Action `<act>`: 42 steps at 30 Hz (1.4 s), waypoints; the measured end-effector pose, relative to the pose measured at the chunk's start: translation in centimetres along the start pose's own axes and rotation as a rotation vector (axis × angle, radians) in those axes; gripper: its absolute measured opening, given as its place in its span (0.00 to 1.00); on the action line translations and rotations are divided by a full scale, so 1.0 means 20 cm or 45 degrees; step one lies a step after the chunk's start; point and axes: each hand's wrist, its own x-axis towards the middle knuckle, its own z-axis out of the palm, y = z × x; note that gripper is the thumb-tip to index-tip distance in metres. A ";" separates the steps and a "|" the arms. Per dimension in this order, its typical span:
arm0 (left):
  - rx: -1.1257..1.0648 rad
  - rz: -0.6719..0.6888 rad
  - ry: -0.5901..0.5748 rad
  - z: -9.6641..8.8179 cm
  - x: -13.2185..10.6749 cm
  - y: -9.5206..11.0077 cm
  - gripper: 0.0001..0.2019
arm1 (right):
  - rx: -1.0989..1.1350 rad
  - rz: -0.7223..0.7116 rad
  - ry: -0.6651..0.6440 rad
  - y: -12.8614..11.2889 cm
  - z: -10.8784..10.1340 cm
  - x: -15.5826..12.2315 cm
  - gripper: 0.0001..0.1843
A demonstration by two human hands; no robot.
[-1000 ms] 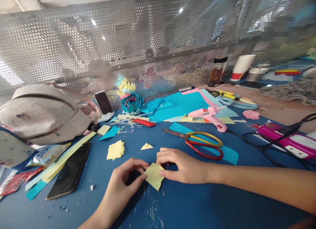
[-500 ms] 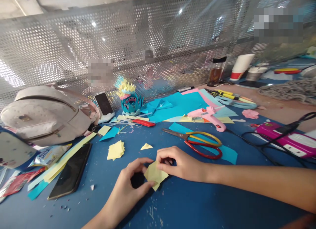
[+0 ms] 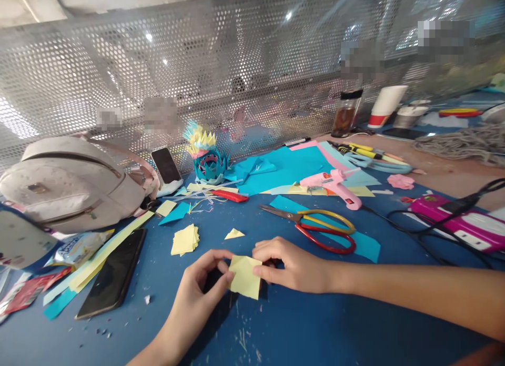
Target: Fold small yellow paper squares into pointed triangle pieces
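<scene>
A small yellow paper square (image 3: 244, 277) is held just above the blue table (image 3: 315, 324) between both of my hands. My left hand (image 3: 201, 290) pinches its left edge with thumb and forefinger. My right hand (image 3: 294, 265) pinches its right edge, fingers curled. A stack of yellow paper squares (image 3: 184, 240) and a small folded yellow triangle (image 3: 234, 233) lie just beyond my hands. Red and yellow handled scissors (image 3: 319, 228) rest to the right of them.
A pink glue gun (image 3: 335, 184) lies on cyan paper sheets (image 3: 284, 169). A paper flower model (image 3: 207, 155) stands by the mesh wall. A black phone (image 3: 112, 274), a grey bag (image 3: 71, 182), a red cutter (image 3: 231, 196) and a magenta device with cables (image 3: 461, 224) surround the work spot.
The yellow square has turned between my fingers from a tilted diamond to a more upright square. Both hands have stayed in nearly the same place.
</scene>
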 end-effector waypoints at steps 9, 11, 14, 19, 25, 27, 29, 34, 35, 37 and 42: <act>0.093 0.026 -0.021 0.00 0.00 -0.01 0.11 | 0.111 0.132 0.103 -0.03 -0.01 -0.01 0.17; 0.133 0.052 -0.037 0.01 -0.01 -0.01 0.11 | 0.090 0.126 0.139 -0.02 0.00 -0.01 0.16; 0.210 0.128 -0.089 0.01 -0.04 0.00 0.14 | 0.045 0.138 0.185 -0.01 0.00 -0.02 0.14; 0.891 0.824 -0.122 -0.01 -0.09 0.03 0.15 | -0.180 0.001 0.087 -0.01 0.00 -0.03 0.11; 1.404 1.305 -0.029 0.03 -0.10 0.00 0.26 | -0.408 -0.076 0.081 0.00 0.02 -0.04 0.06; 1.415 1.324 -0.007 0.04 -0.10 -0.02 0.26 | -0.373 -0.105 0.098 0.01 0.03 -0.04 0.04; 1.433 1.330 -0.002 0.04 -0.10 -0.03 0.26 | -0.334 -0.164 0.109 0.02 0.03 -0.05 0.03; 1.463 1.313 -0.028 0.02 -0.10 -0.03 0.27 | -0.395 -0.271 0.154 0.04 0.03 -0.06 0.06; 1.459 1.313 -0.032 0.01 -0.10 -0.02 0.26 | -0.401 -0.269 0.159 0.04 0.03 -0.06 0.06; 1.468 1.324 -0.058 0.01 -0.10 -0.02 0.25 | -0.386 -0.256 0.165 0.04 0.04 -0.07 0.06; 1.502 1.340 -0.068 0.01 -0.10 -0.03 0.24 | -0.389 -0.284 0.187 0.04 0.05 -0.07 0.07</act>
